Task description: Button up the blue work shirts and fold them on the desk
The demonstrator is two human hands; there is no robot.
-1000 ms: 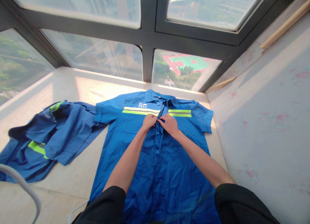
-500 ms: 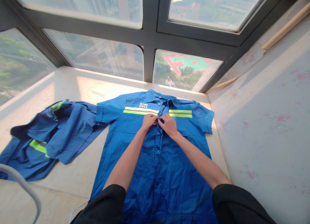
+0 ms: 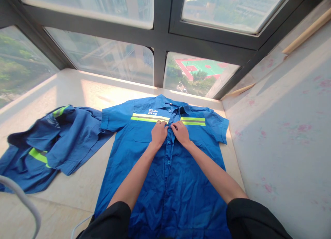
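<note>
A blue short-sleeved work shirt (image 3: 139, 166) lies front side up, collar towards the window, with yellow-green and grey stripes across the chest. At chest height, my left hand (image 3: 159, 132) is closed on the front placket, to the left of a button (image 3: 169, 127). Just right of that button, my right hand (image 3: 181, 133) pinches the placket edge between thumb and fingers. More buttons show above and below the hands. The collar stands open at the neck, and the fingertips partly hide the cloth they grip.
A second blue garment (image 3: 69, 139) with yellow-green stripes lies crumpled at the left on the pale ledge (image 3: 77, 194). A grey curved tube (image 3: 28, 204) and a white cable (image 3: 80, 225) are at the lower left. Windows (image 3: 201, 72) border the back, a flowered wall (image 3: 281, 146) the right.
My left hand has turned and flattened over the placket, bringing its ring finger side into view. The button between the hands now shows more. My right hand stays nearly in place.
</note>
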